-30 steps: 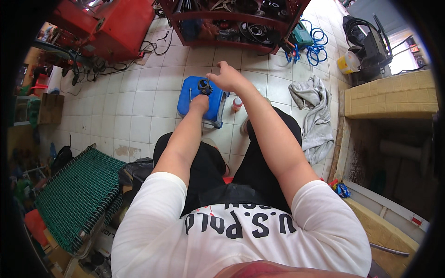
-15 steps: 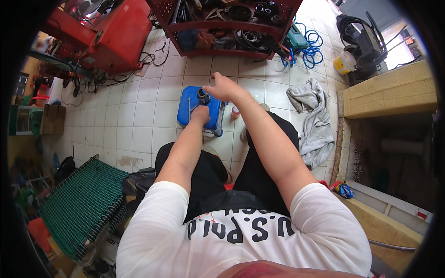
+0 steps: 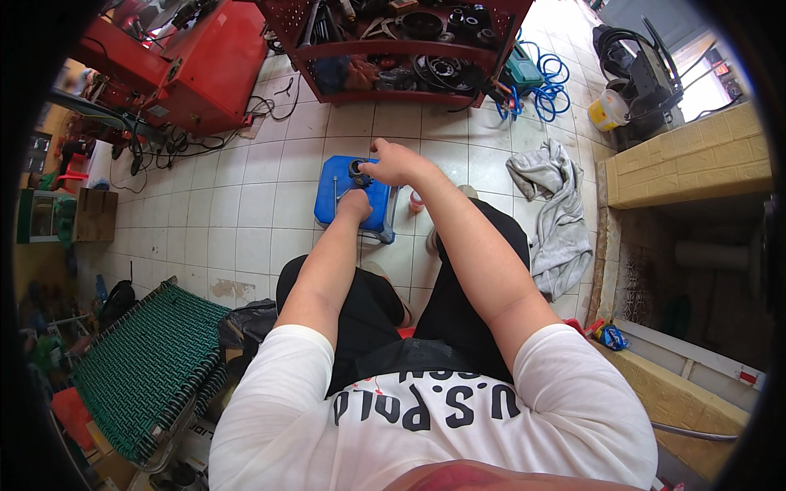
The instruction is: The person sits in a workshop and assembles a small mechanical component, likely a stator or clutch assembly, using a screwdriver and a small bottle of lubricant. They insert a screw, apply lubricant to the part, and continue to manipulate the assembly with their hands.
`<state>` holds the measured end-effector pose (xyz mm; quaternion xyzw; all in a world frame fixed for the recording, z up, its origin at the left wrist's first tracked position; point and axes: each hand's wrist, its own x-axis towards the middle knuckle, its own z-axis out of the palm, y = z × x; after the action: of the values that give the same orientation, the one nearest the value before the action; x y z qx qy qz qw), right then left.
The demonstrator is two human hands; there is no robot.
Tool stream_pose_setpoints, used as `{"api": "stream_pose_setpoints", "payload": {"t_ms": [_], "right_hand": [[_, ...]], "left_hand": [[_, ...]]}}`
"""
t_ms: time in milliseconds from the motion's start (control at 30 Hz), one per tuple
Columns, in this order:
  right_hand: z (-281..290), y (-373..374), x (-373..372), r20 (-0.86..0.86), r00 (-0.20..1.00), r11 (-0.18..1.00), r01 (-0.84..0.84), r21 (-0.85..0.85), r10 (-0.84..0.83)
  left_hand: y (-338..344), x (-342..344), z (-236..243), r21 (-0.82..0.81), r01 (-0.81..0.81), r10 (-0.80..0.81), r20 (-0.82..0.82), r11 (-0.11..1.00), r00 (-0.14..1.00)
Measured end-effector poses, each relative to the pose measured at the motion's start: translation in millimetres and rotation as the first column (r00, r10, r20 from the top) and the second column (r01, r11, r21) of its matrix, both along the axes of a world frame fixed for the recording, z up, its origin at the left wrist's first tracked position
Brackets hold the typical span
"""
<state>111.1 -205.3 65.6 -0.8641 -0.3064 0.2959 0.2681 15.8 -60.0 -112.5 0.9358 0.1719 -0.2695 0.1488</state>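
A blue plastic stool (image 3: 332, 214) stands on the floor before my knees. On its top is a dark, ring-shaped metal part (image 3: 358, 173), its round opening facing up. My left hand (image 3: 354, 203) is closed low against the near side of this part; what its fingers grip is hidden. Just right of the part is my right hand (image 3: 396, 164), its thumb at the ring's edge and its index finger held apart, pointing away. A thin metal rod-like tool (image 3: 335, 186) lies on the stool, left of the part.
A small reddish container (image 3: 416, 201) stands right of the stool. Farther right lies a crumpled grey cloth (image 3: 547, 213) beside a brick-edged pit (image 3: 696, 155). A red shelf rack (image 3: 393, 49) with metal parts stands ahead, blue hose (image 3: 553, 90) to its right, a green woven seat (image 3: 147, 360) at left.
My right hand has come slightly down and left, its thumb closer to the metal part's ring. My left hand has barely moved.
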Motion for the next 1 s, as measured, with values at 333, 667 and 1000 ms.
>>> {"api": "stream_pose_setpoints", "payload": {"t_ms": [333,667,1000], "right_hand": [[-13,-2,8,0.056,0.997,0.999,0.049,0.024,-0.050],[26,11,-10,-0.213,0.956,0.704,0.294,0.646,-0.204],[38,10,-21,0.069,0.988,0.721,0.056,0.691,-0.142]], "left_hand": [[21,22,106,-0.783,-0.219,0.282,-0.058,0.582,0.958],[5,4,209,-0.987,0.155,0.972,0.005,-0.032,0.236],[0,-3,181,-0.898,0.195,0.838,-0.264,-0.394,0.477]]}}
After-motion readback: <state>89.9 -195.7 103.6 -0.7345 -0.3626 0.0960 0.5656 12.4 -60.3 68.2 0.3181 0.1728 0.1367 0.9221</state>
